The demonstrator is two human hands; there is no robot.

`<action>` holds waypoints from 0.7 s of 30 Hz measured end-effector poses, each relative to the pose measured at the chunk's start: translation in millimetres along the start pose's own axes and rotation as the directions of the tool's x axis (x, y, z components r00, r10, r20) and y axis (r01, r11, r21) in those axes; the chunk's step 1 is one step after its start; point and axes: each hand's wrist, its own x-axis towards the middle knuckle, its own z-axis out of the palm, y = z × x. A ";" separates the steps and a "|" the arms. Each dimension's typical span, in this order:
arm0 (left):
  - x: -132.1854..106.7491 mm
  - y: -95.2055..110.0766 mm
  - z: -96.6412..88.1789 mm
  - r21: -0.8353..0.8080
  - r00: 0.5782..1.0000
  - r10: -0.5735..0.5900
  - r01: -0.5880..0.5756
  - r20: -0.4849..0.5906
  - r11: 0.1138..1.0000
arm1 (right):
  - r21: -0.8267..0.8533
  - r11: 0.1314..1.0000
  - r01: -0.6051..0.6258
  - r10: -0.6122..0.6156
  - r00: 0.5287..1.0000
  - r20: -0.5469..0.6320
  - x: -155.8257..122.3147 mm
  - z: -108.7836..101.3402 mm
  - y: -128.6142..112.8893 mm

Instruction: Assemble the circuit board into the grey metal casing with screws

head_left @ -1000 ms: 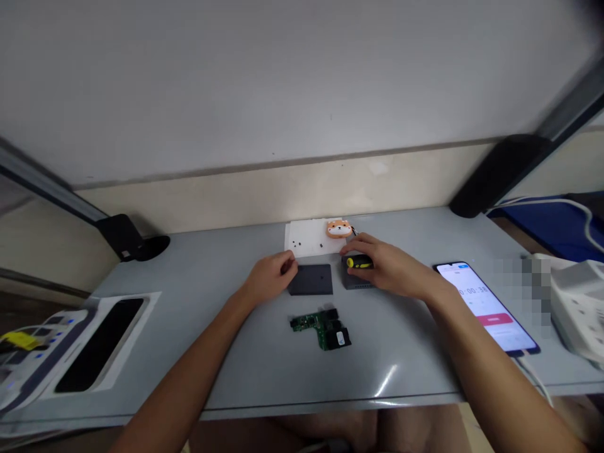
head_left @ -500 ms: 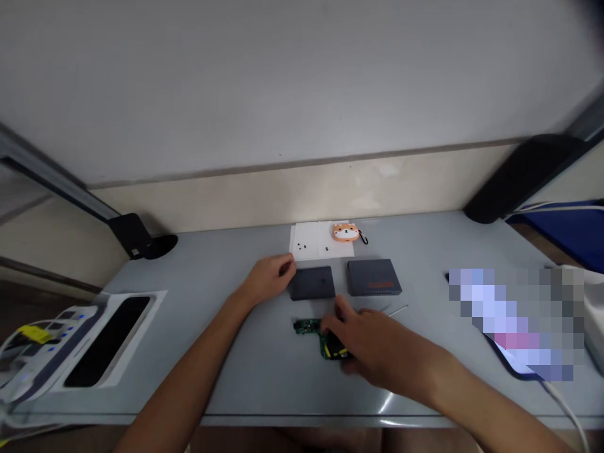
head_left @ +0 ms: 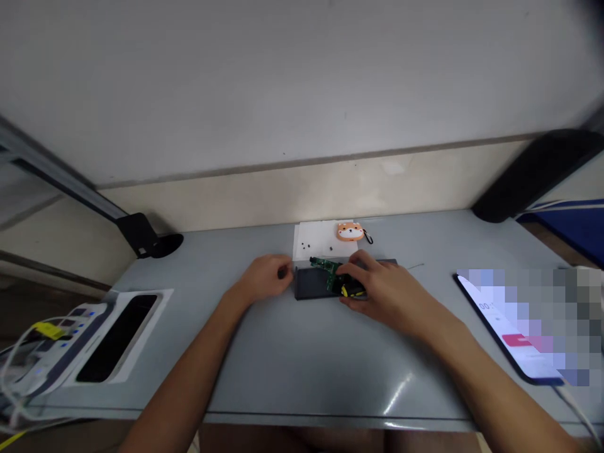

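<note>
While the left hand (head_left: pixel 268 277) curls just left of the dark casing plate (head_left: pixel 309 286) — whether it grips anything, I cannot tell — the green circuit board (head_left: pixel 332 272) sits over the plate's right part, grasped with a yellow-black screwdriver (head_left: pixel 350 290) by the right hand (head_left: pixel 382 292). Best hold the board by its edges, screwdriver angled clear.

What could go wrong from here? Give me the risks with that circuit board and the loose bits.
The right hand holds the circuit board and the screwdriver together, so the board might slip or get scraped.

If it slipped, it could knock against the dark panel below.

The tiny dark pieces, perhaps screws, lie loose on the paper near the left hand; a nudge could scatter them.
</note>
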 end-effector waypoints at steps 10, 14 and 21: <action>-4.0 11.7 4.1 0.007 0.992 0.124 -0.124 0.021 0.992 | -0.037 0.998 0.053 -0.050 0.995 0.088 5.5 7.8 -11.2; -3.4 11.0 7.9 -0.014 0.990 0.143 -0.143 -0.004 0.990 | -0.042 0.998 0.035 -0.031 0.995 0.093 4.7 5.9 -8.6; -2.1 9.1 12.7 -0.010 0.987 0.160 -0.160 -0.033 0.987 | -0.009 0.998 0.058 -0.056 0.987 0.152 6.2 5.9 -8.0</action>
